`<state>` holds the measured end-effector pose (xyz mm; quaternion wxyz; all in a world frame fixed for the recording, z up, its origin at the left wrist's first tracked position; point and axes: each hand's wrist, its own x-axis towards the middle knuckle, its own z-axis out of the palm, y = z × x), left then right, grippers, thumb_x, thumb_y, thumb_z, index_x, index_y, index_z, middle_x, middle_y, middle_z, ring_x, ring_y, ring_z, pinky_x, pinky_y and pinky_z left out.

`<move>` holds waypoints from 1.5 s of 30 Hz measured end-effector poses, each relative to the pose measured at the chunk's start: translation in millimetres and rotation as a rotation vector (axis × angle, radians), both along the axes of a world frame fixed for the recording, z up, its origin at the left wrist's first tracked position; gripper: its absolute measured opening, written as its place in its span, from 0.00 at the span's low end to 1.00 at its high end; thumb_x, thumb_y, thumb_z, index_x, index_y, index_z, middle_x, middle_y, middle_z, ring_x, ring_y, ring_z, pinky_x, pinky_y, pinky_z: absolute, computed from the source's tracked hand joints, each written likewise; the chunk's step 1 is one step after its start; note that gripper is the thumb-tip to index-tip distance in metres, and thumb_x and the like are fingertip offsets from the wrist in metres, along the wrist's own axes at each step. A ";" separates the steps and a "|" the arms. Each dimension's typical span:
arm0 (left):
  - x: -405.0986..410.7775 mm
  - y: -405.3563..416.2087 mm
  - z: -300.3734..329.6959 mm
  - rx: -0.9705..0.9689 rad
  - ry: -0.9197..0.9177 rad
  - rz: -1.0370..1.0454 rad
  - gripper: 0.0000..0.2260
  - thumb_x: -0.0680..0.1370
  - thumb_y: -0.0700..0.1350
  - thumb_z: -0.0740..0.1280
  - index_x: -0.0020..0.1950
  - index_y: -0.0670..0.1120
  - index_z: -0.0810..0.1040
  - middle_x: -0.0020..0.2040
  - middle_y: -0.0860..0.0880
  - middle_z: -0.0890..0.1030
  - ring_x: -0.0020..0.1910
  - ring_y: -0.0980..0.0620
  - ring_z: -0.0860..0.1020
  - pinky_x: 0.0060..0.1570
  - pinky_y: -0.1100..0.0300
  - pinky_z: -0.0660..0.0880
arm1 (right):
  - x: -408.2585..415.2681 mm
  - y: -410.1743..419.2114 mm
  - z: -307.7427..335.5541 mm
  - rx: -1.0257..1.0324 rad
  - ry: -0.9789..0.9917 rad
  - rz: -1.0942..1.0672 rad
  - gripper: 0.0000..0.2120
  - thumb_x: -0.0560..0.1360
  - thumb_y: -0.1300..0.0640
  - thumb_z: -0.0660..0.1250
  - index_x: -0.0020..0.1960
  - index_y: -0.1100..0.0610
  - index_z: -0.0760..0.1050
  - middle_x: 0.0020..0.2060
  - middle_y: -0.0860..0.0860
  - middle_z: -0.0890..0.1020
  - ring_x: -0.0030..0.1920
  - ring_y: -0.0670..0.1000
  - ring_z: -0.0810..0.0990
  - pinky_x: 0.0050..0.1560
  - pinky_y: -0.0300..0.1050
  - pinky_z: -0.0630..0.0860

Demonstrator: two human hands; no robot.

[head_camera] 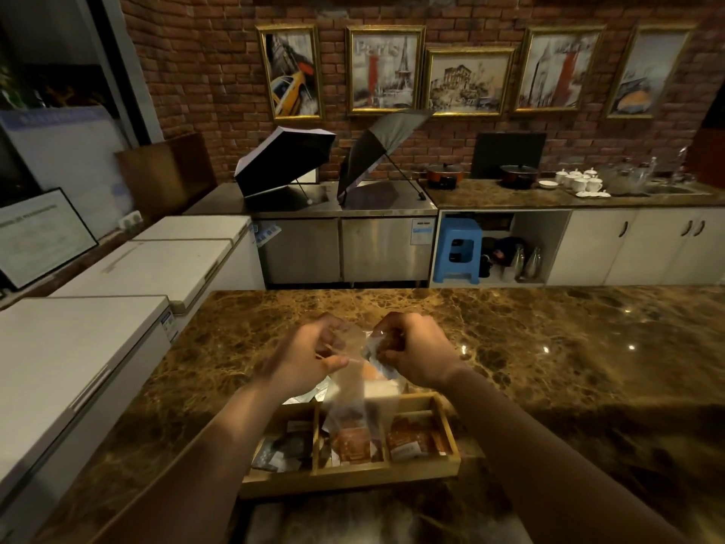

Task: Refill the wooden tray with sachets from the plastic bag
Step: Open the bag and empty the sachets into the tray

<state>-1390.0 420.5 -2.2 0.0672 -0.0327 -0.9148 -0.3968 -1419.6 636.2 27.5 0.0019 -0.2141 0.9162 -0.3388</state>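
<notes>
Head view: two hands, left hand (pixel 310 357) and right hand (pixel 412 353), pinch one plastic bag (pixel 353 390) above one three-compartment wooden tray (pixel 349 475); blurred sachets (pixel 412 439) uncountable.

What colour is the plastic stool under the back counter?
Light blue stool, seen in the head view.

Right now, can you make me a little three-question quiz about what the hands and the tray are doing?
1. True or false: both hands hold the plastic bag above the wooden tray.
2. How many compartments show along the tray's near row? A) two B) three C) five
3. Fill in: the tray sits on a brown ______ counter.

Key:
1. True. The left hand and the right hand each pinch the bag's top.
2. B.
3. Marble. That is how it looks.
</notes>
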 end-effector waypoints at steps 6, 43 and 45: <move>-1.8 2.4 6.6 0.005 -0.034 0.001 0.23 0.72 0.44 0.78 0.51 0.69 0.73 0.45 0.56 0.85 0.48 0.56 0.83 0.50 0.51 0.82 | 0.6 5.5 2.4 -0.003 -0.014 0.004 0.16 0.73 0.60 0.75 0.60 0.52 0.80 0.51 0.48 0.84 0.52 0.48 0.82 0.58 0.50 0.82; -5.9 70.4 15.9 -0.115 0.033 -0.050 0.12 0.73 0.50 0.76 0.48 0.61 0.75 0.39 0.61 0.82 0.40 0.64 0.78 0.37 0.62 0.70 | 1.1 67.8 22.3 0.104 0.033 -0.033 0.14 0.73 0.62 0.76 0.53 0.47 0.80 0.45 0.43 0.81 0.45 0.43 0.80 0.43 0.36 0.75; -6.3 70.0 20.2 -0.104 0.066 -0.040 0.13 0.74 0.50 0.76 0.48 0.62 0.74 0.40 0.61 0.81 0.40 0.66 0.78 0.37 0.63 0.70 | 0.1 68.3 27.6 0.060 0.044 -0.038 0.14 0.73 0.62 0.76 0.53 0.47 0.80 0.45 0.43 0.81 0.45 0.42 0.79 0.44 0.37 0.78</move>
